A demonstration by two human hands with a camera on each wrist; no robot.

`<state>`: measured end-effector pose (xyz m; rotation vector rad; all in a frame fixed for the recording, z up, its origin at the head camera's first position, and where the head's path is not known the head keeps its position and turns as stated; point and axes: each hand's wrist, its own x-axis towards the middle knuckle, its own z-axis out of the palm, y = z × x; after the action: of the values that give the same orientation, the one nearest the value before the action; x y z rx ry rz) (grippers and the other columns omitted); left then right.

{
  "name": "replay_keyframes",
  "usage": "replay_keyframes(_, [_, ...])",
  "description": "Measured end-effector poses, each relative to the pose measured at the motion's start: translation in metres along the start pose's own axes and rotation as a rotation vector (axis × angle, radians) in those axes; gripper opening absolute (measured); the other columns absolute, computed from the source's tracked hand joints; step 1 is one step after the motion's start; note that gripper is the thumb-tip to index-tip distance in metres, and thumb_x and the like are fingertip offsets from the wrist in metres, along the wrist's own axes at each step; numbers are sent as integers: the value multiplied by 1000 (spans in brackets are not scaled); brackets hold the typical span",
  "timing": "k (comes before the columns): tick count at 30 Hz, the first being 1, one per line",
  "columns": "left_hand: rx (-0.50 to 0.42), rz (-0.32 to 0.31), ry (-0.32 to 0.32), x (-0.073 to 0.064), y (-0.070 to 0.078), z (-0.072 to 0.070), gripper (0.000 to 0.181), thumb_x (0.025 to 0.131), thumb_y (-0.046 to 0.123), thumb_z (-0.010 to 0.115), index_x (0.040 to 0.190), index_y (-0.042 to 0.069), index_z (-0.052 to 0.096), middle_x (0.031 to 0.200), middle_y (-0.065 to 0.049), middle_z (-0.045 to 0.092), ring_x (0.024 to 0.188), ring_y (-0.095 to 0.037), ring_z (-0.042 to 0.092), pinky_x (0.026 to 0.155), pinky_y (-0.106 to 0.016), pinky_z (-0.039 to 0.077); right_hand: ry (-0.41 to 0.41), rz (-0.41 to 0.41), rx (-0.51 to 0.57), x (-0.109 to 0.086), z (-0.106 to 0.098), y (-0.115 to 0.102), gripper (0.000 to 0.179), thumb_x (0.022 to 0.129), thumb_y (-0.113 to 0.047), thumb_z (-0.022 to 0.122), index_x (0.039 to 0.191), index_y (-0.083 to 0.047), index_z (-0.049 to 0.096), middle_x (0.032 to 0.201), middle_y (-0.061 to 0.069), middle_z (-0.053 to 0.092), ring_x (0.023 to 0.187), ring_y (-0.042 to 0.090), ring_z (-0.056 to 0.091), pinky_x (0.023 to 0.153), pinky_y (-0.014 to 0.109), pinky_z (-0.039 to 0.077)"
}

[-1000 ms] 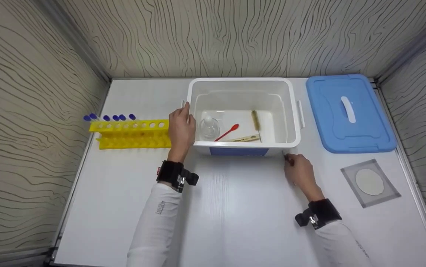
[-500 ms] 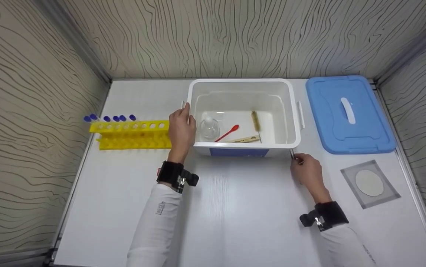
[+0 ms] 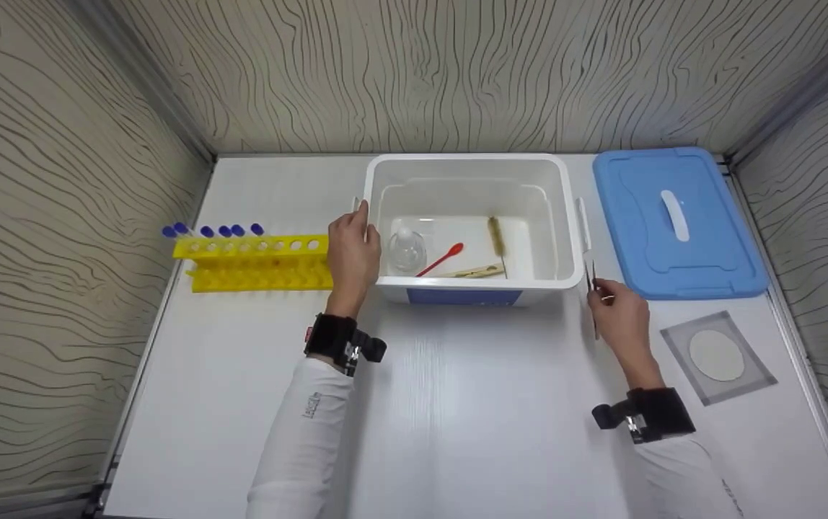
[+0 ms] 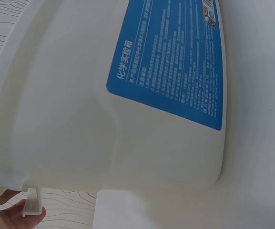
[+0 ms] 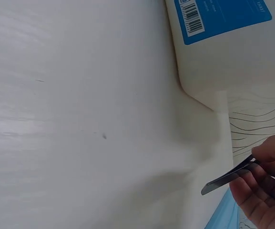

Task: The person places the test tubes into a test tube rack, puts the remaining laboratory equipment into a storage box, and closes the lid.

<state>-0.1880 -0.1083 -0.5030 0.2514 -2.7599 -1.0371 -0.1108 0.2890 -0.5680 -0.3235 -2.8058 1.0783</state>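
Note:
A white plastic box (image 3: 472, 283) with a blue label stands at the back middle. My left hand (image 3: 353, 256) holds its left edge, fingertips (image 4: 32, 220) by the white side handle (image 4: 32, 202). Metal tweezers (image 5: 218, 183) are pinched in my right hand (image 3: 622, 317), just outside the box's front right corner, with their two arms spread and pointing away. Inside the box lie a clear glass vessel (image 3: 407, 252), a red spoon (image 3: 450, 256), a test tube brush (image 3: 496, 236) and a wooden test tube clamp (image 3: 475, 272).
Left of the box stands a yellow test tube rack (image 3: 255, 249) holding several tubes with purple caps (image 3: 225, 231). A blue lid (image 3: 717, 252) with a white handle lies at the right. In front of it is a square gauze mat (image 3: 718, 355) with a pale round centre.
My right hand has moved right and slightly away from me, bringing the tweezers out from the box's front side to beside its right corner. My left hand has stayed put.

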Motion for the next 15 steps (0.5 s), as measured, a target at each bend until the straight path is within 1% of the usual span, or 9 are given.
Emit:
replay_keyframes(4, [2, -4, -7, 0, 0, -1, 46, 100, 17, 53, 146, 15, 51, 134, -14, 62, 130, -32, 52, 111, -44, 45, 66, -11, 33, 4, -9, -9, 32, 93, -8, 58, 120, 7, 67, 101, 26, 71, 89, 38, 69, 62, 4, 38])
replay_keyframes(7, [5, -11, -9, 0, 0, -1, 46, 100, 17, 54, 146, 16, 50, 134, -14, 62, 130, -31, 52, 112, -43, 45, 120, -31, 51, 8, -16, -16, 31, 92, -7, 59, 119, 7, 68, 100, 26, 72, 87, 36, 68, 61, 0, 34])
replay_keyframes(9, [7, -8, -4, 0, 0, 0, 46, 100, 17, 54, 146, 15, 51, 133, -14, 62, 129, -31, 53, 111, -44, 46, 155, -49, 62, 10, -21, -21, 30, 91, -6, 60, 117, 7, 69, 99, 26, 72, 84, 32, 67, 62, -2, 34])
replay_keyframes(10, [7, -3, -1, 0, 0, 0, 46, 100, 17, 54, 146, 15, 51, 133, -14, 62, 129, -32, 53, 111, -44, 46, 173, -58, 68, 12, -24, -23, 30, 91, -6, 60, 117, 6, 69, 99, 25, 72, 82, 28, 67, 63, -3, 34])
replay_keyframes(12, [7, 3, 3, 0, 0, 0, 46, 100, 16, 54, 145, 15, 51, 132, -14, 62, 128, -32, 53, 110, -44, 46, 199, -77, 70, 15, -30, -29, 30, 91, -6, 61, 117, 6, 69, 99, 25, 72, 78, 15, 63, 64, -4, 34])
replay_keyframes(15, [3, 8, 9, 0, 0, 0, 46, 99, 15, 55, 145, 14, 52, 131, -15, 63, 128, -32, 53, 110, -45, 47, 226, -100, 81, 19, -40, -37, 30, 92, -7, 62, 117, 6, 69, 101, 25, 71, 76, -7, 52, 67, -4, 35])
